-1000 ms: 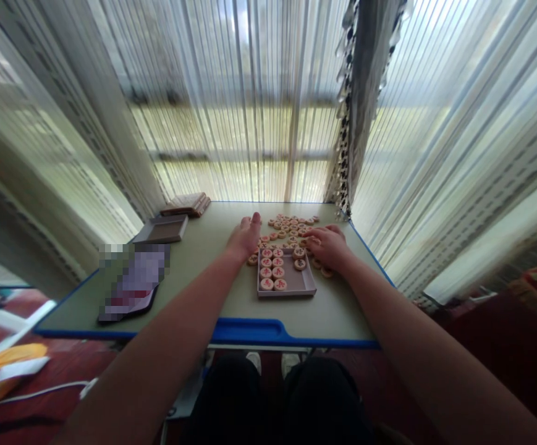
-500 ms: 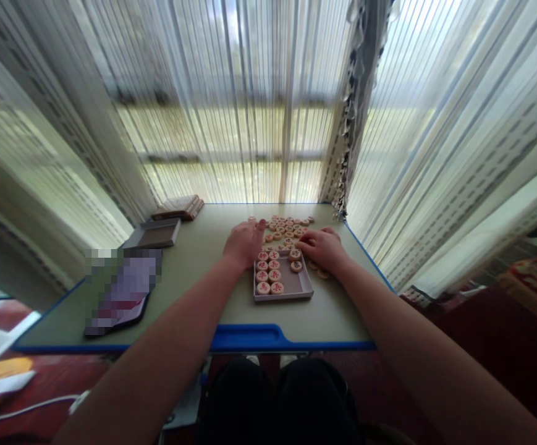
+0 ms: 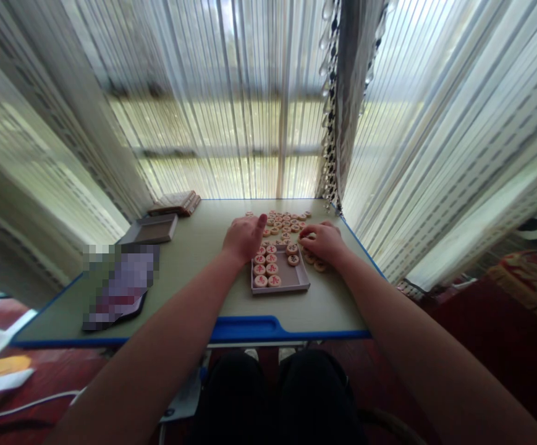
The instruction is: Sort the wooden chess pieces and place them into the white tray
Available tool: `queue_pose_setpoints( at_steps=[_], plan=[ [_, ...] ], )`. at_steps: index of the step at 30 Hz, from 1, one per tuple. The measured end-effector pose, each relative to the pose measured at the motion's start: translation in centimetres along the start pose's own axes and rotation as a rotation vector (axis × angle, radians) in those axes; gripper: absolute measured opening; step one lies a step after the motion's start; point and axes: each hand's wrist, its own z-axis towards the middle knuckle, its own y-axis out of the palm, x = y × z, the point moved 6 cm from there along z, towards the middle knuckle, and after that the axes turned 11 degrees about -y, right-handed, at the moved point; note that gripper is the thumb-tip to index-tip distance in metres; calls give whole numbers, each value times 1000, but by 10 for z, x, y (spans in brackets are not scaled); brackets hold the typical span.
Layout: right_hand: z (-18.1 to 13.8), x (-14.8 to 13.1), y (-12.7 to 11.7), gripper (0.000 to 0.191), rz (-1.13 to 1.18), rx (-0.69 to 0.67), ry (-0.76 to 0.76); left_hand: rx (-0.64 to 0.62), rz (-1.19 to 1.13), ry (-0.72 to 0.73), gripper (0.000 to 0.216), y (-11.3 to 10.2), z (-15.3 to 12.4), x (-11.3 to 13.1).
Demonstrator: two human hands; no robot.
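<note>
My left hand (image 3: 244, 238) is at the upper left corner of a shallow white box (image 3: 281, 288). Its thumb sticks up and its other fingers are mostly hidden; I see nothing held in it. Red-marked Chinese chess pieces (image 3: 272, 270) stand in two columns along the box's left side. Two dark-marked pieces (image 3: 293, 260) are at its upper right. Beyond the box's upper right corner, my right hand (image 3: 322, 241) has its fingertips closed on a Chinese chess piece (image 3: 301, 240), largely covered by the fingers.
Many loose pieces (image 3: 287, 222) are scattered behind the box, with several more (image 3: 318, 265) beside its right wall. On the left of the table (image 3: 194, 259) lie a box lid (image 3: 154, 230), a stack of books (image 3: 175, 203) and a partly blurred flat item (image 3: 122, 281). Curtains (image 3: 231, 111) hang behind.
My right hand has moved slightly away from the dark-marked pieces at the box's upper right corner. My left hand stays near the box with its thumb raised more. The whole view has shifted slightly.
</note>
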Motion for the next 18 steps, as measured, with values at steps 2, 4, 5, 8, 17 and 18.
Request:
queue_pose_setpoints(
  at_steps=[2,4,5,8,17,18],
  plan=[
    [1,0,-1,30,39,18,-29,20,-17,5,75,-1,1,-1],
    [1,1,-1,35,55,43,-59,30,-34,-2,76,-1,3,-4],
    [1,1,-1,35,48,41,-70,29,-39,-7,76,-1,4,-6],
    [2,1,3,27,19,-5,-77,11,-41,-18,76,2,6,-8],
    [0,-3,6,26,70,-45,-81,7,-121,14,76,-2,-3,0],
    [0,-3,6,25,68,-43,-87,7,-118,20,76,-2,-3,0]
  ],
)
